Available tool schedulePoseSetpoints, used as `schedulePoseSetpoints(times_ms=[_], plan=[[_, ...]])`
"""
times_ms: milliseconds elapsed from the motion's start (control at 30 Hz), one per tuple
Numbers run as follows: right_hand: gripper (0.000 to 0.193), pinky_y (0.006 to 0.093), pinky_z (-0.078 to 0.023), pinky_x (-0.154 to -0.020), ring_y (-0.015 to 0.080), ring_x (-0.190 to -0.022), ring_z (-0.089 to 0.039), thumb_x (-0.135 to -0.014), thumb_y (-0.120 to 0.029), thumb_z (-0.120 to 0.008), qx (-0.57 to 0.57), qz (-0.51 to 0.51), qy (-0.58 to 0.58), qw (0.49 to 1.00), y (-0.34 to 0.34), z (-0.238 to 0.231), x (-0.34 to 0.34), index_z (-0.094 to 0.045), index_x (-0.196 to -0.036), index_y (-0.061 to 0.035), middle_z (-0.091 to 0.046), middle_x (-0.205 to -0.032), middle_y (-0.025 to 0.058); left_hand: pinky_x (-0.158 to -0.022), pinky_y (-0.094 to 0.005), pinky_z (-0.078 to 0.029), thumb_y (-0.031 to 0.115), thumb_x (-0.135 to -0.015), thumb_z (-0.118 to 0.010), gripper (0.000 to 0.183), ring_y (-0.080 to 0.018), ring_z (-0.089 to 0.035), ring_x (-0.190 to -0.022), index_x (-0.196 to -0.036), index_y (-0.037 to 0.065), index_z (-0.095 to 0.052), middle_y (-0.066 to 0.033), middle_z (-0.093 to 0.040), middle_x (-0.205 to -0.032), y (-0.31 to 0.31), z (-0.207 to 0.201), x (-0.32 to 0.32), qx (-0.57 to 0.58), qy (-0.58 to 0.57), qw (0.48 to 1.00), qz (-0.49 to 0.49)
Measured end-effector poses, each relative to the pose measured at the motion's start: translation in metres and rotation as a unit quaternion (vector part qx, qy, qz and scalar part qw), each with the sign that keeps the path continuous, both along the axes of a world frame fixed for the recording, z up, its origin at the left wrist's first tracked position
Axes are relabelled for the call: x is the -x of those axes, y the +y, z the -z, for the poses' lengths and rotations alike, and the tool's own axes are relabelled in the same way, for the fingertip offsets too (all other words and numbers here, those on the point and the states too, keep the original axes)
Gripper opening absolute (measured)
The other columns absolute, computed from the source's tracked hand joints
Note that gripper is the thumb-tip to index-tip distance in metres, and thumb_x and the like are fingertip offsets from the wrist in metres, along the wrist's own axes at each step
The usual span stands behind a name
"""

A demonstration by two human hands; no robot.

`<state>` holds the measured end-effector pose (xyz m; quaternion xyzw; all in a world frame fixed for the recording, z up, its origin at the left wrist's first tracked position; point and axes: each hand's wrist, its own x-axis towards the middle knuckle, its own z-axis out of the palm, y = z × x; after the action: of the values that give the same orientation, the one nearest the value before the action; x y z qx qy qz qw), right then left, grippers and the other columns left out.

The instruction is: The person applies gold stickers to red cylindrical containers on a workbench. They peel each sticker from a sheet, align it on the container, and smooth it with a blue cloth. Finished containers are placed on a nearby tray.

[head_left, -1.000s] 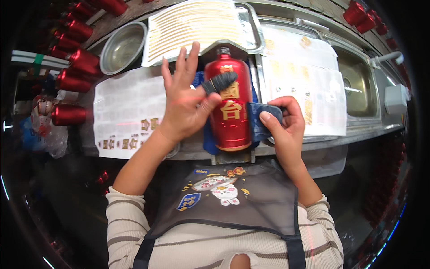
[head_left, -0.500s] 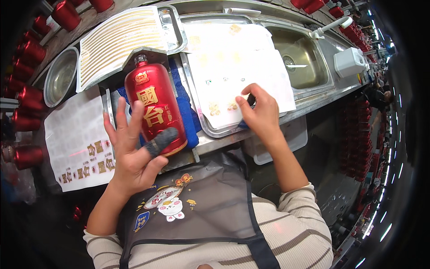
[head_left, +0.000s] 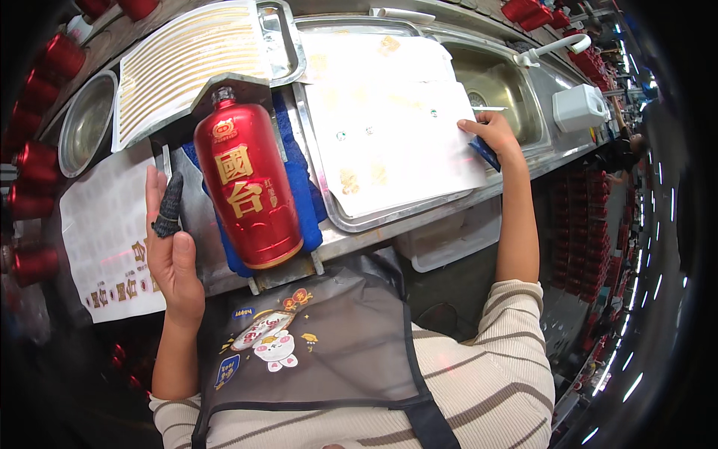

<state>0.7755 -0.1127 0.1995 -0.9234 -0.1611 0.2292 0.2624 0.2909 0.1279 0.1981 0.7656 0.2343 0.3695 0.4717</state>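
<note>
A red bottle with gold characters lies tilted on a blue cloth, its neck toward a metal rest. Left of it my left hand is held up open, a black cover on one finger, touching nothing. My right hand is at the right edge of a white decal sheet. Its thumb and finger close at that edge, and a dark blue flat piece is tucked under the fingers. A few gold and small green decals remain on the sheet, which lies on a metal tray.
A sheet of gold strips lies at the back left beside a metal bowl. Another decal sheet is at left. On the right are a sink, a faucet and a white jug. Red bottles line the left.
My left hand has drawn away from in front of the bottle to the left. My right hand has moved right, from over the lower decals to the sheet's right edge.
</note>
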Motion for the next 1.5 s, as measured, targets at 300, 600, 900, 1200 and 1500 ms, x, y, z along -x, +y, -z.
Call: schedulePoseSetpoints(times_ms=[300,600,900,1200,1500], plan=[[0.018,0.0305,-0.048,-0.067,0.0118,-0.067,-0.058,-0.082,-0.016,-0.070,-0.057,-0.109,-0.313,0.942,0.016,-0.052,0.077,-0.067,-0.086,0.0013,-0.061,-0.068,0.0067,-0.106,-0.0346,-0.041,0.006,-0.095,-0.059,0.049,-0.0251,-0.054,-0.127,-0.141,-0.009,-0.047,-0.0219,-0.049,-0.146,0.000,-0.025,-0.009,-0.006,-0.074,0.997,-0.014],[0.013,0.0180,-0.035,-0.060,0.0033,-0.068,-0.047,-0.079,0.000,-0.070,-0.190,-0.372,-0.033,0.908,0.070,-0.180,0.227,-0.058,-0.080,0.0013,-0.055,-0.075,-0.0013,-0.075,-0.0396,-0.051,0.020,-0.083,-0.073,0.042,-0.0348,-0.064,-0.079,-0.111,-0.004,-0.053,-0.0182,-0.064,-0.089,-0.027,-0.078,-0.112,-0.108,-0.163,0.959,0.207],[0.010,0.0183,-0.039,-0.063,0.0026,-0.070,-0.050,-0.085,-0.003,-0.072,-0.329,-0.153,0.270,0.892,0.062,-0.081,0.271,-0.062,-0.086,-0.0024,-0.060,-0.080,-0.0021,-0.069,-0.0259,-0.050,0.005,-0.081,-0.077,0.032,-0.0090,-0.064,-0.075,-0.110,-0.002,-0.065,-0.0030,-0.069,-0.082,-0.028,-0.067,0.020,0.188,0.136,0.970,0.076],[0.007,0.0165,-0.037,-0.062,0.0012,-0.071,-0.049,-0.091,-0.004,-0.067,-0.389,-0.066,0.318,0.862,0.079,-0.028,0.283,-0.060,-0.090,-0.0034,-0.060,-0.082,-0.0026,-0.073,-0.0236,-0.052,0.004,-0.085,-0.077,0.020,-0.0078,-0.065,-0.079,-0.100,-0.002,-0.064,-0.0044,-0.070,-0.085,-0.011,-0.022,0.011,0.325,0.012,0.945,-0.020],[0.007,0.0164,-0.037,-0.063,0.0006,-0.073,-0.049,-0.090,-0.003,-0.067,-0.402,-0.077,0.300,0.862,0.081,-0.020,0.283,-0.060,-0.091,-0.0031,-0.059,-0.083,-0.0033,-0.073,-0.0232,-0.052,0.005,-0.086,-0.076,0.015,-0.0076,-0.065,-0.079,-0.095,-0.002,-0.065,-0.0055,-0.071,-0.085,-0.011,-0.010,0.007,0.303,0.037,0.952,-0.023]])
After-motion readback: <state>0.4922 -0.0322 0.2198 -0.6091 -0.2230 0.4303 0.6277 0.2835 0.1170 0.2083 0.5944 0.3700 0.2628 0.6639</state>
